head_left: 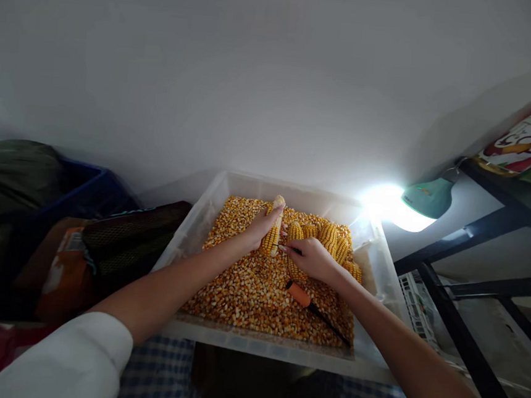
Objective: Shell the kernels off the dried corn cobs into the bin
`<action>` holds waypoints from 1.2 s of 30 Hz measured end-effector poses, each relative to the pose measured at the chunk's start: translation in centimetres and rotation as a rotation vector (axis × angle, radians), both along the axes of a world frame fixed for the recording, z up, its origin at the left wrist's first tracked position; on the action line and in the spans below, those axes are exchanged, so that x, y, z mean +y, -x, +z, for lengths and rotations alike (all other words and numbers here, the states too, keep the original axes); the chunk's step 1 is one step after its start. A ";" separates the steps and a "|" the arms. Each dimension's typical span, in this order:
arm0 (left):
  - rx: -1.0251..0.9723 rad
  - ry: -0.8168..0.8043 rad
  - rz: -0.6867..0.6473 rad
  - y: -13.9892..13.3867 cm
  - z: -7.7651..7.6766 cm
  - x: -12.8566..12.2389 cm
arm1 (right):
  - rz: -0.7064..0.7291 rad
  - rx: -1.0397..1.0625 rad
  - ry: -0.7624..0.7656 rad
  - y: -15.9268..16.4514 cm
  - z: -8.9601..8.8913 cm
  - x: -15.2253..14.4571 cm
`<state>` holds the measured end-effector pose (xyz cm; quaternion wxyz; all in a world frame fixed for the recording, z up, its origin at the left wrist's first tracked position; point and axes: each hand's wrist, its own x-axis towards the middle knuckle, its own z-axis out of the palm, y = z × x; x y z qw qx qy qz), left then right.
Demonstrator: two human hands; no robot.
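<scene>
Jutting past left grip (pixel 258 229), both ends showing, corn cob (pixel 271 238).

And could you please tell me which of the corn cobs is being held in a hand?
The cob in the left hand, pale at its upper tip; the other cobs lie grouped on the loose kernels, toward the person's right.

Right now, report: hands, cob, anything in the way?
Left hand gripping corn cob. Right hand at cob's lower end, holding something dark. Orange-handled tool on kernels, apart from hands.
</scene>
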<state>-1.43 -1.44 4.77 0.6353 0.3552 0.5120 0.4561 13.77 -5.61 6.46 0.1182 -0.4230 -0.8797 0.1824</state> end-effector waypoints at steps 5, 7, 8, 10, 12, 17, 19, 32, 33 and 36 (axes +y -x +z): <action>0.012 -0.022 -0.008 -0.1 -0.7 -0.1 | 0.042 -0.012 0.004 -0.1 -0.4 0.2; 0.020 -0.032 -0.026 -0.2 -0.8 -0.1 | 0.066 -0.015 0.003 -0.2 -0.6 0.3; 0.023 -0.039 -0.037 -0.2 -0.7 -0.1 | 0.073 -0.018 0.000 -0.2 -0.7 0.3; 0.030 -0.054 -0.054 -0.2 -0.6 -0.2 | 0.075 -0.026 -0.009 -0.2 -0.8 0.2; 0.045 -0.075 -0.070 -0.3 -0.6 -0.3 | 0.076 -0.033 -0.014 -0.1 -0.8 0.1; 0.154 -0.094 -0.091 -0.7 -1.5 -0.9 | 0.136 -0.088 -0.016 0.0 -0.9 -0.1; 0.248 -0.126 -0.114 -1.0 -2.1 -1.4 | 0.159 -0.133 -0.013 0.0 -1.1 -0.3; 0.548 -0.250 -0.083 -1.1 -3.4 -1.4 | 0.196 -0.117 0.040 0.1 -1.2 -0.3; 0.497 -0.220 -0.060 -1.0 -3.2 -1.3 | 0.188 -0.098 0.029 0.0 -1.2 -0.2; 0.305 -0.139 -0.053 -0.9 -2.7 -0.9 | 0.162 -0.041 0.014 0.0 -1.2 0.0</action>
